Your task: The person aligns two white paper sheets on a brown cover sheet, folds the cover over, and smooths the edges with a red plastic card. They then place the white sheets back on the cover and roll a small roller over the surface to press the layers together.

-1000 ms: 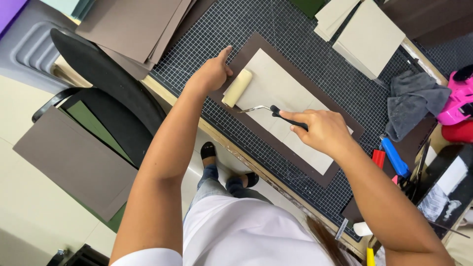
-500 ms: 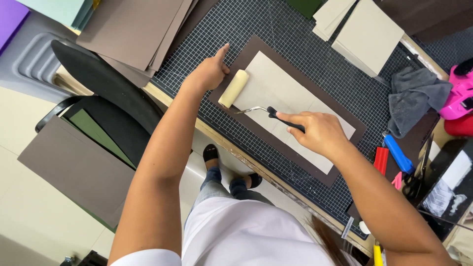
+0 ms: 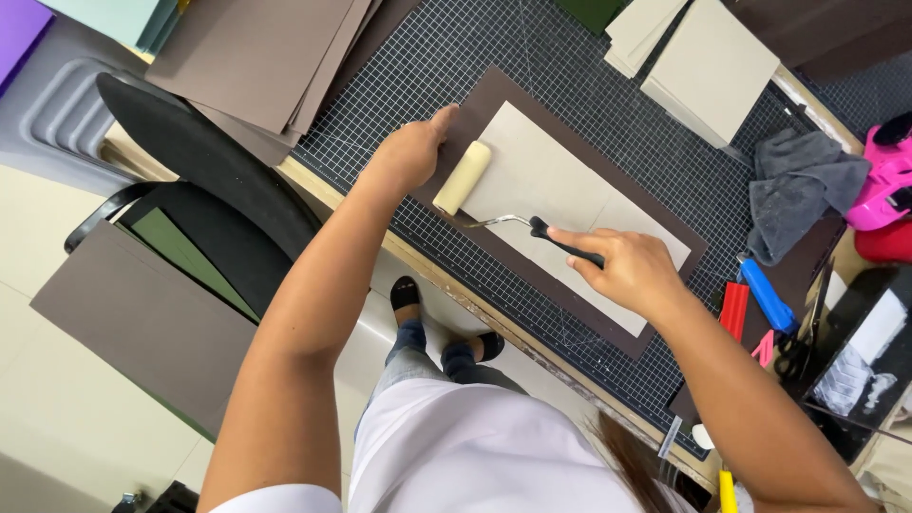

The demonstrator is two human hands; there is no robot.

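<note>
A dark brown sheet (image 3: 494,100) lies on the gridded cutting mat (image 3: 446,47), with pale grey board panels (image 3: 551,176) laid on top of it. My right hand (image 3: 622,269) grips the black handle of a small roller, whose cream foam cylinder (image 3: 463,178) rests at the left end of the grey board. My left hand (image 3: 411,152) presses flat on the brown sheet's left edge, just beside the roller.
A stack of brown sheets (image 3: 256,57) lies at the mat's upper left and grey boards (image 3: 708,62) at the upper right. A grey cloth (image 3: 798,195), a blue tool (image 3: 765,294), a red cutter (image 3: 733,311) and scissors (image 3: 793,351) sit to the right. A black chair (image 3: 209,166) stands at left.
The view has shifted slightly. The roller stays near the left end of the grey board, and both hands keep their hold.
</note>
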